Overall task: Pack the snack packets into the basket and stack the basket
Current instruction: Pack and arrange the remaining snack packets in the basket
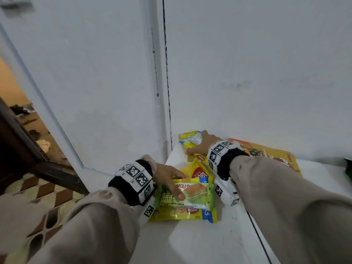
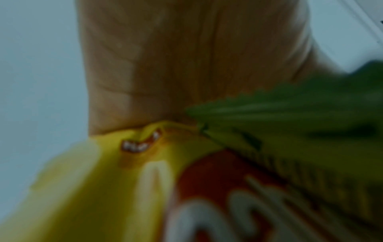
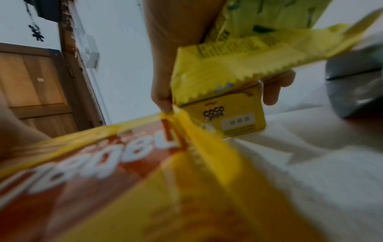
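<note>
The left hand (image 1: 169, 178) grips the green cake packet (image 1: 192, 193), thumb on top, over other yellow packets (image 1: 182, 216) on the white table (image 1: 200, 242). The right hand (image 1: 200, 145) clamps a yellow packet (image 3: 228, 65) and a small Coco Pops box (image 3: 234, 117) near the wall. A wafer packet (image 1: 198, 173) lies between the hands.

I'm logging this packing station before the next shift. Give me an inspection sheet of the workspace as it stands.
Surface: white tabletop, against a white wall.
Job's things: green cake packet on a pile of yellow wafer packets; small yellow cereal box near the corner; basket nothing seen.
Clutter: large flat orange-yellow pack.
Hands: left hand grips the green cake packet; right hand holds the cereal box.
Cables: nothing seen.
Surroundings: dark wooden door, patterned floor.
</note>
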Available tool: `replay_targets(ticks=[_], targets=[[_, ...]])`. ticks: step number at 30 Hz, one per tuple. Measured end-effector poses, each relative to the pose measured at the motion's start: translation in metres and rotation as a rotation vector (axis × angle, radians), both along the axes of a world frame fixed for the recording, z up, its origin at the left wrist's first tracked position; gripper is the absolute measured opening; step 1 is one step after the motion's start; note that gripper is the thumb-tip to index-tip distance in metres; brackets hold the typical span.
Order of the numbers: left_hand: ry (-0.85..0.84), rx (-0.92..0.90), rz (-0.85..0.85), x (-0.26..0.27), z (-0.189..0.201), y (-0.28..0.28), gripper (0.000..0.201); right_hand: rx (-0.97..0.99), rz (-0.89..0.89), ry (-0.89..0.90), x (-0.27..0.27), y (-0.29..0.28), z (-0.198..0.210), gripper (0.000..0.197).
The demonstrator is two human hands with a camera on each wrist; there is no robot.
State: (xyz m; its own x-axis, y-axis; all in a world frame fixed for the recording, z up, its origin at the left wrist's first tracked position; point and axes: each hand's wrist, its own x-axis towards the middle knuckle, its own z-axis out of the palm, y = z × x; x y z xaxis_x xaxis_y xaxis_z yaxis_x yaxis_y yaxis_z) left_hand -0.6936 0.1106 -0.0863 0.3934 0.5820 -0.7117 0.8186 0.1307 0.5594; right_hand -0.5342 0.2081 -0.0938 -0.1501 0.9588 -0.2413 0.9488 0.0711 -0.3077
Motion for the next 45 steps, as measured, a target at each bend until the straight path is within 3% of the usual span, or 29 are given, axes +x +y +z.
replay_targets(ticks=[4, 11, 17, 19, 20, 22, 23, 29, 33, 40, 45], targets=[[0.016, 0.003, -0.017, 0.001, 0.003, -0.003, 0.036, 0.038, -0.023, -0.012, -0.010, -0.006, 0.000, 0.095], [0.002, 0.028, 0.004, 0.004, 0.007, -0.010, 0.023, 0.065, -0.034, -0.043, -0.008, -0.020, 0.006, 0.100], [-0.028, 0.124, 0.001, -0.004, 0.018, -0.028, 0.027, 0.217, 0.007, 0.077, 0.013, -0.048, 0.049, 0.101], [-0.054, 0.155, -0.005, -0.006, 0.026, -0.035, 0.037, 0.228, 0.028, 0.108, 0.027, -0.061, 0.067, 0.100], [-0.066, 0.187, -0.013, -0.006, 0.030, -0.037, 0.052, 0.221, 0.034, 0.117, 0.035, -0.067, 0.075, 0.098], [-0.097, 0.245, -0.037, -0.005, 0.037, -0.040, 0.078, 0.211, 0.030, 0.125, 0.054, -0.083, 0.090, 0.096], [-0.120, 0.267, -0.047, -0.002, 0.041, -0.041, 0.081, 0.214, 0.024, 0.124, 0.064, -0.091, 0.096, 0.094], [-0.243, 0.447, -0.078, 0.033, 0.056, -0.053, 0.068, 0.236, -0.016, -0.029, 0.138, -0.152, 0.120, 0.097], [-0.367, 0.530, -0.105, 0.074, 0.059, -0.061, 0.077, 0.282, -0.109, -0.127, 0.197, -0.197, 0.132, 0.105], [-0.522, 0.583, -0.170, 0.161, 0.069, -0.088, 0.044, 0.361, -0.326, -0.037, 0.304, -0.266, 0.166, 0.088], [-0.636, 0.634, -0.229, 0.230, 0.081, -0.108, 0.077, 0.421, -0.406, -0.033, 0.379, -0.317, 0.177, 0.080]])
